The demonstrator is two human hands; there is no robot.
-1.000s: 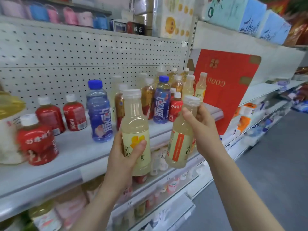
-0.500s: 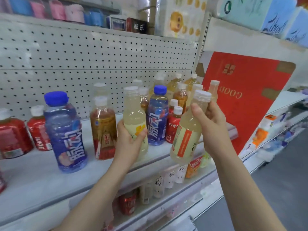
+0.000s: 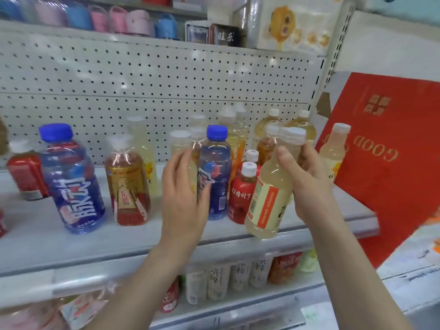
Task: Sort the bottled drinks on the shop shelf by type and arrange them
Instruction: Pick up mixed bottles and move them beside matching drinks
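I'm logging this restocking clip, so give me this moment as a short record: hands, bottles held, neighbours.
left hand: holds pale bottle, upright among the shelf bottles; base hidden
right hand: grip on striped bottle at its neck
striped bottle: tilted, held at the front edge of the shelf
right blue bottle: just right of the pale bottle
red bottle: behind the striped bottle
red box: right of the shelf
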